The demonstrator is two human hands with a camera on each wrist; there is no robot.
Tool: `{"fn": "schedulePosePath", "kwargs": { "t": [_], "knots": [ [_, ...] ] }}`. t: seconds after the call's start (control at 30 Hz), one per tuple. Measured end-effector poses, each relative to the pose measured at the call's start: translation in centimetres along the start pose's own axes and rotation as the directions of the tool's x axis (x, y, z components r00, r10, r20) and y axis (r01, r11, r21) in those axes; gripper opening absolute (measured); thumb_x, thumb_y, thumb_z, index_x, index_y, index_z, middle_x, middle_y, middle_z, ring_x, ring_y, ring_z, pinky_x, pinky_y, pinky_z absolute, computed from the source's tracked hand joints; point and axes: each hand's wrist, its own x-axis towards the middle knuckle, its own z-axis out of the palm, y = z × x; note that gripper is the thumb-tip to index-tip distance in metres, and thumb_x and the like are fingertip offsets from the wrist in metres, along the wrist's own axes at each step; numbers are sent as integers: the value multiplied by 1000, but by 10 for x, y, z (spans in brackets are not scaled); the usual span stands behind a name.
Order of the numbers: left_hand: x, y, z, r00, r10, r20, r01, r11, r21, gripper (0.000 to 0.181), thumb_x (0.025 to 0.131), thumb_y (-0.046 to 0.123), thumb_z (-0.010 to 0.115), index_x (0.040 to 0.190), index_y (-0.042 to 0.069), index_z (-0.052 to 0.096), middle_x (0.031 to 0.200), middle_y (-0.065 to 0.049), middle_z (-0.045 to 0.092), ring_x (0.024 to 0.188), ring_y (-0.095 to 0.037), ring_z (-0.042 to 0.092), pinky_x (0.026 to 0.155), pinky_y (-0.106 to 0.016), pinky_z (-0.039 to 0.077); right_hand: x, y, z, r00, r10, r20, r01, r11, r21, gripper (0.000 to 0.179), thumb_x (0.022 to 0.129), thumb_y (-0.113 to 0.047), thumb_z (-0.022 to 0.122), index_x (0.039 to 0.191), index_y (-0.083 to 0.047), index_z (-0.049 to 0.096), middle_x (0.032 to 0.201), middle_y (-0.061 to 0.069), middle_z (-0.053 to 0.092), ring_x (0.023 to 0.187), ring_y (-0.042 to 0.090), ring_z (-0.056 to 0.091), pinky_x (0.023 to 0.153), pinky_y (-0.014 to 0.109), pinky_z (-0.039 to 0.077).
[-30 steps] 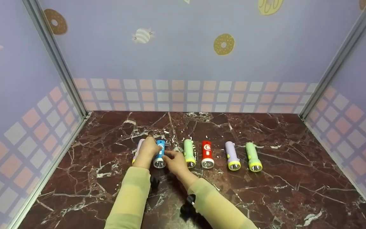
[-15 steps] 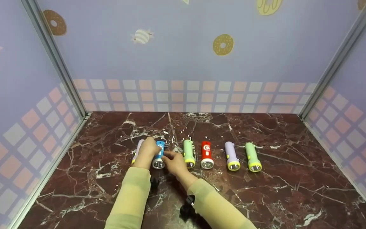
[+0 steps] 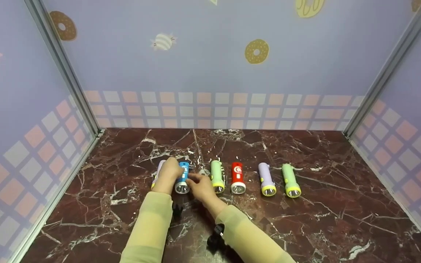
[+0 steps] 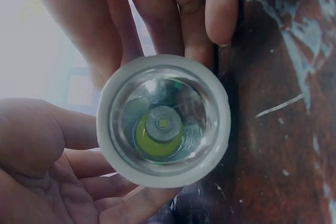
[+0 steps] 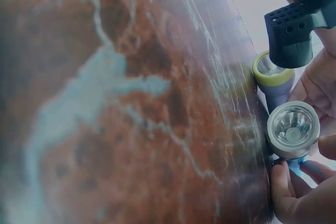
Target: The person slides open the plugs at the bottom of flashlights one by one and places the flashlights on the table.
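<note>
A blue flashlight with a white head lies on the marble tabletop, its lens toward me. My left hand holds it from the left, thumb along its side. From the right, my right hand grips it with thumb and fingers near the head. In the left wrist view the flashlight's lens faces the camera, with fingers of both hands around it. A purple flashlight lies just left of it, partly hidden by my left hand. The right wrist view shows its yellow rim beside the blue flashlight's lens.
Rightward in the same row lie a green flashlight, a red one, a purple one and another green one. Patterned panels enclose the dark red marble tabletop at the back and sides.
The blue flashlight has shifted very slightly left between the two hands. The hands otherwise keep nearly the same places, and the other flashlights stay put.
</note>
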Motion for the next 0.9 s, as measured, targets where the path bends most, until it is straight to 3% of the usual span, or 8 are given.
{"fn": "schedulePosePath", "kwargs": {
  "t": [0.47,0.9],
  "knots": [
    [-2,1,-1,1000,-1,-30,1,1000,4,30,86,9,65,108,-10,67,110,-27,73,100,-39,68,92,-47,55,1,-4,-3,1000,1,4,-1,1000,11,34,98,-10,65,127,8,67,125,23,71,118,34,66,101,44,55],
    [-4,5,-3,996,13,-88,-15,1000,-22,25,87,11,63,102,-7,70,108,-28,74,97,-40,71,86,-50,57,1,-14,-15,999,-54,0,54,998,-18,35,98,-8,64,128,11,64,122,26,71,117,38,67,104,48,53]
  ]
}}
